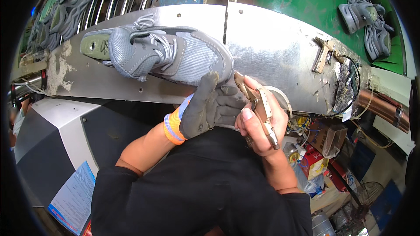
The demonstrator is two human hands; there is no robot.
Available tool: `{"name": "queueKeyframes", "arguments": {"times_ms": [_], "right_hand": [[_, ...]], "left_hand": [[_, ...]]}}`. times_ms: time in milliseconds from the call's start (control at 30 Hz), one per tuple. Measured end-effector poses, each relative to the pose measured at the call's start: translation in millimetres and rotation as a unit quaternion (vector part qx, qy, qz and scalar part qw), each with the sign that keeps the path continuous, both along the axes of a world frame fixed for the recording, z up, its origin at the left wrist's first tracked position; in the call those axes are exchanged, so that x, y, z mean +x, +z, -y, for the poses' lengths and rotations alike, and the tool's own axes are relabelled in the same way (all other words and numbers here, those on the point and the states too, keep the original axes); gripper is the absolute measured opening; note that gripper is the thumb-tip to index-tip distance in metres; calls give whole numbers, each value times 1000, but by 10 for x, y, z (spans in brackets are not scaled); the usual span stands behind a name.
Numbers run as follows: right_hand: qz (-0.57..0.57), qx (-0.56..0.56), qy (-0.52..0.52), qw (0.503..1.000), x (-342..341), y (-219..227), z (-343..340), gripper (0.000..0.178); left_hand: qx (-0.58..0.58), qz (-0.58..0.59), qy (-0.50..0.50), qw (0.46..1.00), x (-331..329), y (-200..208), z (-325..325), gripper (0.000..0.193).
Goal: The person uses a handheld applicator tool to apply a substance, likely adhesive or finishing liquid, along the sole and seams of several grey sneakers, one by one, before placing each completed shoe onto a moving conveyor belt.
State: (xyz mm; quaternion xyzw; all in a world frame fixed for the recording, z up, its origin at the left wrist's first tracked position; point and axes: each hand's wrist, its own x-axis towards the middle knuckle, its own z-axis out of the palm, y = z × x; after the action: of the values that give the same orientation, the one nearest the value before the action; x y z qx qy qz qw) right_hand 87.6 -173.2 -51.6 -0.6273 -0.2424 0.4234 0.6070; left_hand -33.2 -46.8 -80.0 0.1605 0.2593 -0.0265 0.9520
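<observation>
A grey lace-up sneaker (192, 54) lies lengthwise on the metal ledge, toe to the right. The green end of a shoe last (96, 46) sticks out of its opening. My left hand (208, 109), in a dark grey glove with an orange cuff, is open beside the toe, palm inward and fingers stretched out. Its thumb overlaps the toe edge; whether it presses there I cannot tell. My bare right hand (267, 124) is closed around a bronze-coloured metal hand tool (262, 107), with its nozzle at the tip of the toe. The tool's exact kind is unclear.
The metal ledge (280, 52) curves across in front of me. More grey sneakers (356, 15) sit on a green surface (293, 0) at far right; others (72, 8) stand near metal bars at far left. A bracket (323, 54) with cables and a fan (369, 194) are at right.
</observation>
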Motion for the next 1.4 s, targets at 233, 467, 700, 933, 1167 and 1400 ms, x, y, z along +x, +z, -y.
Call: {"name": "queueKeyframes", "arguments": {"times_ms": [233,467,700,933,1167,1400], "right_hand": [[217,105,-2,970,-169,-408,-50,54],[9,98,19,995,203,-473,-34,49],[103,171,-230,953,1068,-498,520,56],[97,214,-344,909,1539,-582,847,62],[75,210,-340,914,1595,-625,925,57],[71,227,-318,918,1603,-571,942,56]], "left_hand": [[32,33,59,997,80,-202,-39,60],[159,22,-62,985,127,-57,-306,52],[580,218,298,726,-1209,835,-1559,87],[820,-142,-132,539,-1502,813,-1504,86],[810,-231,-5,540,-1010,824,-1029,63],[710,-2,61,702,2000,681,-1271,65]]}}
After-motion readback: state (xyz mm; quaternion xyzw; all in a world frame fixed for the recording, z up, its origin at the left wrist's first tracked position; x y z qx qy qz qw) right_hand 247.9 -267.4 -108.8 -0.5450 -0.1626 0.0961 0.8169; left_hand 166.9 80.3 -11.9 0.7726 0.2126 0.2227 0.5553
